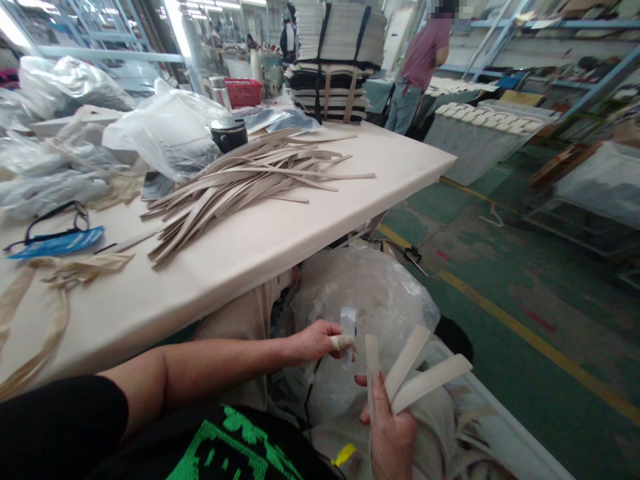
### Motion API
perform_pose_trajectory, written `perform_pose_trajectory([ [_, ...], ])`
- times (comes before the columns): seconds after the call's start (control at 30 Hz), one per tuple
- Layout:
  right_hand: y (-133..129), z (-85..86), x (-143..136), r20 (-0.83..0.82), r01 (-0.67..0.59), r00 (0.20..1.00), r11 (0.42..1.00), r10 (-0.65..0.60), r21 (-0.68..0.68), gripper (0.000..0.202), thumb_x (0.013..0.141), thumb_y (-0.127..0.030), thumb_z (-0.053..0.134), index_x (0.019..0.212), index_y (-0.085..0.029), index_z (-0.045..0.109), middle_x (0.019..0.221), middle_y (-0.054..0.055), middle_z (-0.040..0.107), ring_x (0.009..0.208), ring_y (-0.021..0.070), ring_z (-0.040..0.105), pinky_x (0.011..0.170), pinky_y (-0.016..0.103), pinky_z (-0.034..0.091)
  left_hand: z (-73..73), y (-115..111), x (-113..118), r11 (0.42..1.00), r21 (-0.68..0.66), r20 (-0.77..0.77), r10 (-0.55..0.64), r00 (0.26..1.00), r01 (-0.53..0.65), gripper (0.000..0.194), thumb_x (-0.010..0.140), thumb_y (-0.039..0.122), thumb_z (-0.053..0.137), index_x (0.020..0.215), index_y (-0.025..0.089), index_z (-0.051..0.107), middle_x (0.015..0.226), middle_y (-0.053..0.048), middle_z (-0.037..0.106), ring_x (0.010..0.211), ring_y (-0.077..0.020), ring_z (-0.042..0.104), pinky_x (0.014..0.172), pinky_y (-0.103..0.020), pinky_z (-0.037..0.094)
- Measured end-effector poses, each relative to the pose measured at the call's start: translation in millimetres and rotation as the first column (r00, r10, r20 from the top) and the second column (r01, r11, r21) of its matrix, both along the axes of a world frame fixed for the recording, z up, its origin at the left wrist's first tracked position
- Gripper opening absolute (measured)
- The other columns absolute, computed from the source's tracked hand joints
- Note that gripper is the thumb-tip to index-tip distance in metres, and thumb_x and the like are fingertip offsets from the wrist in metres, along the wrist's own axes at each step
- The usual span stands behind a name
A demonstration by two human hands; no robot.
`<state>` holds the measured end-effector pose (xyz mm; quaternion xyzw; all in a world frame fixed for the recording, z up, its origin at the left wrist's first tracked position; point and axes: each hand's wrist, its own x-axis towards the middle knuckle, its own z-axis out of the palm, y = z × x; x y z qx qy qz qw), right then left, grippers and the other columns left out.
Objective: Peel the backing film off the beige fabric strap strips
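Note:
My right hand (pixel 395 433) is closed around several flat beige fabric strips (pixel 411 357), whose ends fan out above the fingers. My left hand (pixel 317 343) is to the left of them, with thumb and index finger pinching a small shiny whitish piece of plastic (pixel 349 320). A pale wrap covers one finger of that hand. Beneath both hands lies a large clear plastic bag (pixel 370 280) with pale contents. More beige strips (pixel 445 440) droop into a white-edged container beside my right hand. A loose heap of long beige strips (pixel 240 183) rests on the table.
The pale table (pixel 390 173) extends ahead and left. It carries plastic bags (pixel 165 130), a dark mug (pixel 229 135), glasses (pixel 55 220), a blue packet (pixel 57 241) and a strapped stack of sheets (pixel 337 33). A person (pixel 417 60) stands beyond, by another table.

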<state>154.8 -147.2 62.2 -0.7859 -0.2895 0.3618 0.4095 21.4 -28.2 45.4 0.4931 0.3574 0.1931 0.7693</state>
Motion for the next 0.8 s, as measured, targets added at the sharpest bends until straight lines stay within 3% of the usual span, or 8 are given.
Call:
perform_pose_trajectory([
  [0.2,0.9,0.9,-1.2,0.002,-0.018,1.0,0.999,0.018,0.037,0.052,0.076,-0.064,0.051,0.077,-0.015,0.067,0.042,-0.005,0.042,0.044,0.0133,0.043,0.052,0.027,0.035,-3.4,-0.4,-0.4,0.999,-0.031,0.01,-0.014,1.0,0.015,0.056,0.064,0.063,0.063,0.079,0.009,0.066,0.075,-0.006,0.063,0.068,-0.0129,0.055,0.066,-0.025,0.04],
  [0.47,-0.3,-15.8,4.6,-0.045,-0.017,0.999,1.0,0.016,-0.011,0.055,0.074,-0.065,0.052,0.084,-0.015,0.069,0.044,-0.004,0.048,0.045,0.0121,0.042,0.051,0.026,0.035,-9.7,-2.3,-1.3,0.999,-0.015,0.012,-0.046,0.999,0.046,0.057,0.064,0.064,0.064,0.081,0.009,0.067,0.077,-0.006,0.063,0.066,-0.0114,0.051,0.066,-0.024,0.04],
  [0.8,-0.4,-6.0,0.5,-0.001,-0.031,1.0,0.999,0.031,-0.018,0.051,0.077,-0.063,0.05,0.079,-0.016,0.068,0.042,-0.005,0.043,0.044,0.0119,0.043,0.052,0.025,0.035,-3.1,-1.9,-1.8,0.998,0.0,-0.001,-0.067,0.998,0.067,0.055,0.064,0.063,0.064,0.075,0.01,0.065,0.071,-0.003,0.06,0.061,-0.0088,0.046,0.062,-0.023,0.037],
])
